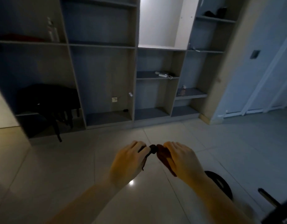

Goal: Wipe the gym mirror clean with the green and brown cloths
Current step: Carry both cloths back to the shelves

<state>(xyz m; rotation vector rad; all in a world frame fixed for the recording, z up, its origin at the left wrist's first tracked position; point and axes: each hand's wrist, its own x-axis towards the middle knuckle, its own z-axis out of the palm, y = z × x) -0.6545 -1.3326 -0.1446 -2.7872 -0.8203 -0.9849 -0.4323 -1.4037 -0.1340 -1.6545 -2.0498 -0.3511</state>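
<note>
Grey shelving (100, 78) stands behind pale floor tiles (59, 167), above which the left hand (128, 160) curls round a dark cloth (152, 149) of unclear colour and the right hand (183, 159) grips the brown cloth (163, 156), the two bunches meeting between them.

Both bare forearms reach forward from the lower edge and converge toward the brown cloth (163, 155). The left hand (128, 160) is just left of it, back upward, with its fingers curled round a dark cloth (151, 149) whose colour is too dim to tell. The right hand (182, 159) is on the brown cloth's right side, back upward, fingers bent down over it and gripping it. The hands are level, fingertips near each other, wrists roughly straight.
</note>
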